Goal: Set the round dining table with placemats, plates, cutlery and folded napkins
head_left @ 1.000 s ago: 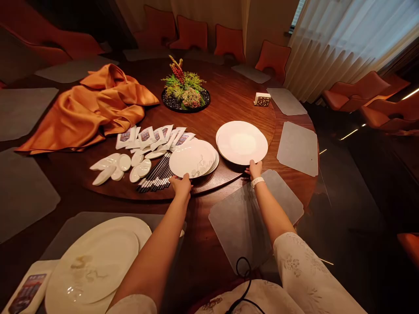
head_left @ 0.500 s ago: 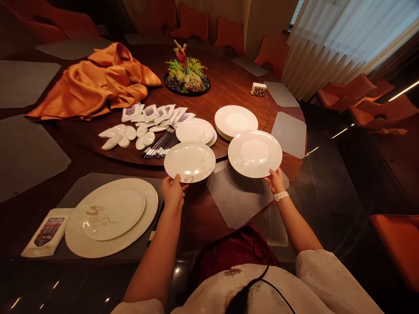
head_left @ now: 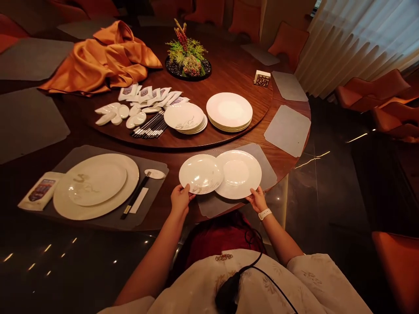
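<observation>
My left hand (head_left: 181, 198) grips the near-left rim of a smaller white plate (head_left: 200, 172) with a grey pattern, thumb on top. My right hand (head_left: 257, 199), with a white watch band at its wrist, pinches the near-right rim of a larger white plate (head_left: 240, 172). The smaller plate overlaps the larger one's left side. Both plates are over a grey placemat (head_left: 209, 209) at the table's near edge. Beyond them, a stack of small plates (head_left: 183, 114) and a stack of larger plates (head_left: 229, 109) stand on the round wooden turntable (head_left: 196, 141).
A laid setting to the left has stacked plates (head_left: 131, 200), chopsticks (head_left: 135, 196), an oval rest (head_left: 155, 174) and a packet (head_left: 41, 190). The turntable carries bundled chopsticks (head_left: 150, 126), white packets (head_left: 147, 95), orange cloth (head_left: 108, 61) and a flower centrepiece (head_left: 188, 56). Chairs (head_left: 291, 43) surround the table.
Both hands have drawn the plates nearer to me and closer together, so they now overlap above the placemat. The view has shifted, showing more of the left setting.
</observation>
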Available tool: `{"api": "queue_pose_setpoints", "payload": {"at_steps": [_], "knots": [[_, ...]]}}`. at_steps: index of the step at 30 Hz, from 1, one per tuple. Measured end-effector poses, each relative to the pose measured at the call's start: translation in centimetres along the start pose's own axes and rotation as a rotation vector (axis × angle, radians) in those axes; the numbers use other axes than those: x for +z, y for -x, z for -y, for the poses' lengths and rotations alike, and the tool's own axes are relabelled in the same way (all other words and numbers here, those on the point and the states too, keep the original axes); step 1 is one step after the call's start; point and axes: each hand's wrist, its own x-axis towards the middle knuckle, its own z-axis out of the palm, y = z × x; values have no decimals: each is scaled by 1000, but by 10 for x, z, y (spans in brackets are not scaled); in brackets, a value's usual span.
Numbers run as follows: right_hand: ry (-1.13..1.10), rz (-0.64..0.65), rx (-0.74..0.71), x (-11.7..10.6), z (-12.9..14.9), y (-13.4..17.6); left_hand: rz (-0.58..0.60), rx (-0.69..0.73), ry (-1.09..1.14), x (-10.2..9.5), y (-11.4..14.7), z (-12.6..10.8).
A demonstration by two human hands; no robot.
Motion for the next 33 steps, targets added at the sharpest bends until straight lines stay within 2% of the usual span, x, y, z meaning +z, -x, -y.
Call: {"api": "queue_pose_setpoints", "payload": {"at_steps": [3, 6, 10, 16, 24, 33], "knots": [[16, 39, 75, -9, 0, -7, 11, -30, -32, 37, 11, 20], [76, 53, 172, -14, 2, -14, 32, -28, -120, 64, 12, 33], [161, 102, 257, -18, 6, -23, 88, -2, -233, 85, 2, 37], [216, 134, 257, -22, 7, -29, 182, 35, -337, 108, -16, 32], [312, 98, 260, -19, 7, -31, 253, 124, -563, 124, -34, 35], [652, 120, 298, -22, 16, -31, 182, 350, -921, 125, -38, 33]]}}
